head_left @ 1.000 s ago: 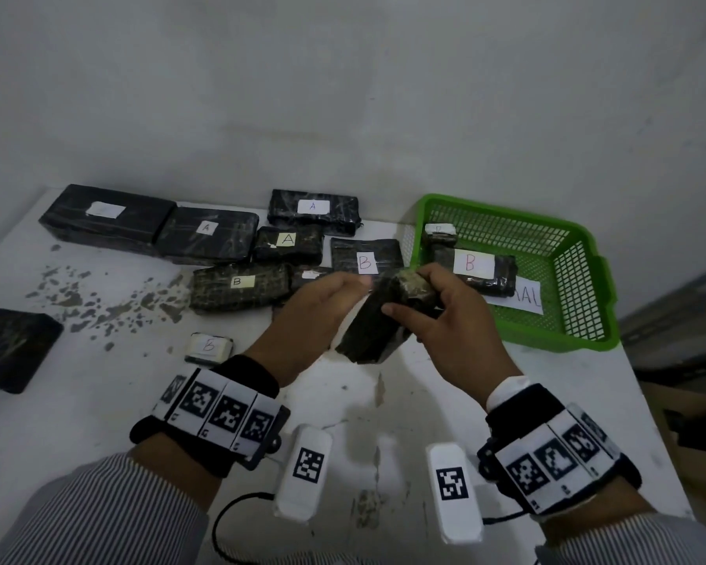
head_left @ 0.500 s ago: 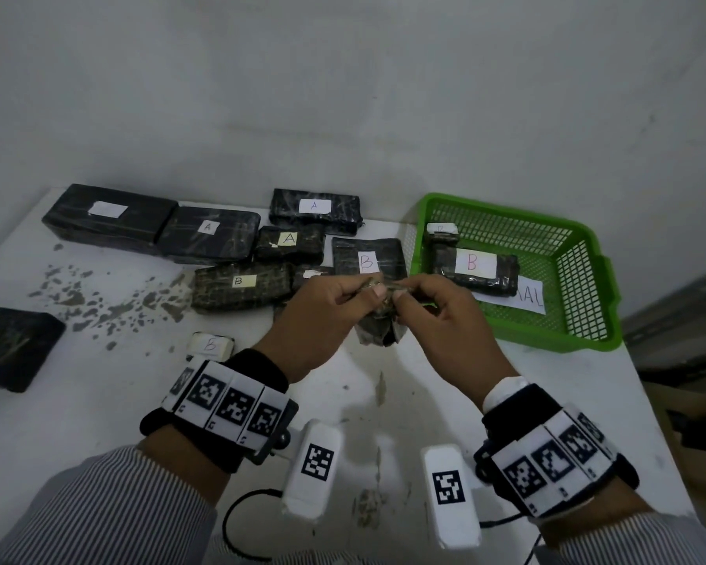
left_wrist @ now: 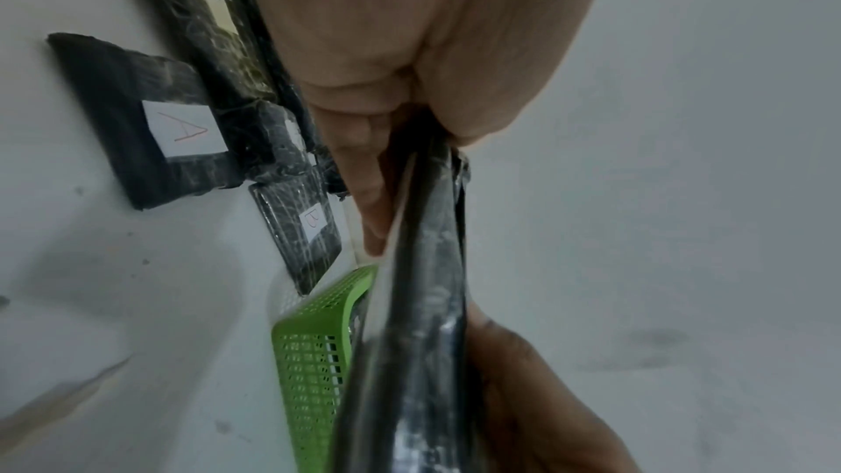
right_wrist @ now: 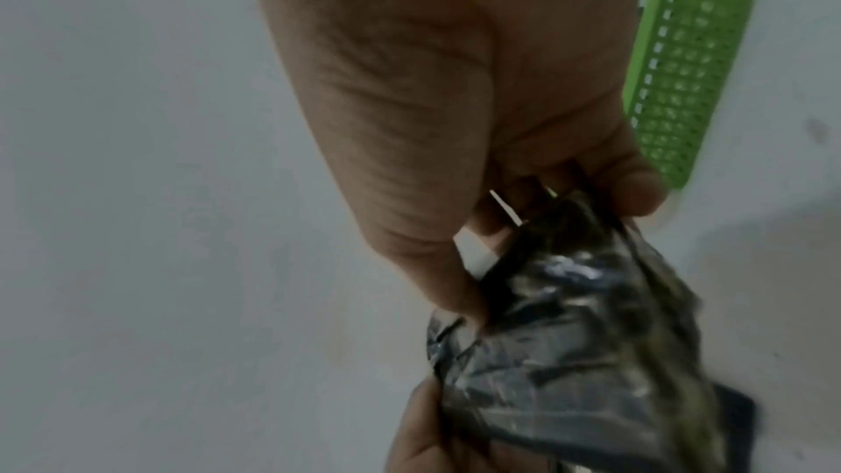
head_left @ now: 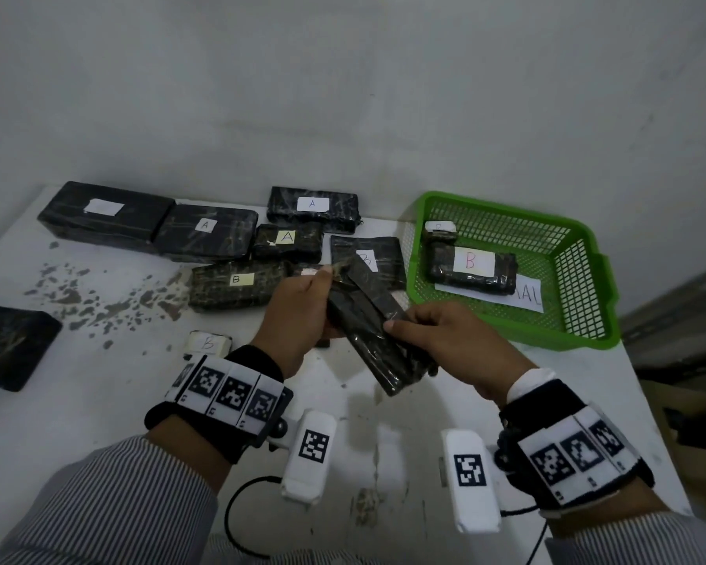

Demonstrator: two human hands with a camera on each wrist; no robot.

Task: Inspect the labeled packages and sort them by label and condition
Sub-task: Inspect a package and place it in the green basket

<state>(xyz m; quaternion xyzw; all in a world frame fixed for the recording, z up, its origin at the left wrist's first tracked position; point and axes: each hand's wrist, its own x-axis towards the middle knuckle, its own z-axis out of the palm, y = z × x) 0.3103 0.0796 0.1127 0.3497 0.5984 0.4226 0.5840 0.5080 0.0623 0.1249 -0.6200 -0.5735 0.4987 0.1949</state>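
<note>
Both hands hold one long black wrapped package (head_left: 369, 332) above the white table (head_left: 98, 360), tilted with its far end up. My left hand (head_left: 302, 316) grips its far end; in the left wrist view the left hand (left_wrist: 400, 114) pinches the package (left_wrist: 423, 301) edge-on. My right hand (head_left: 437, 336) grips its near right side; in the right wrist view the right hand (right_wrist: 478, 157) curls over the crinkled package (right_wrist: 582, 355). The package's label is hidden from the head view. A green basket (head_left: 579, 279) holds a package marked B (head_left: 471, 267).
Several black packages labelled A or B lie along the back of the table, such as an A package (head_left: 312, 208) and a B package (head_left: 233, 285). A small white B piece (head_left: 208, 344) lies near my left wrist. A dark package (head_left: 9, 344) sits at the left edge.
The package has been turned from a bunched, end-on hold to a long diagonal one. My right hand slid toward me along it; the left hand keeps the far end.
</note>
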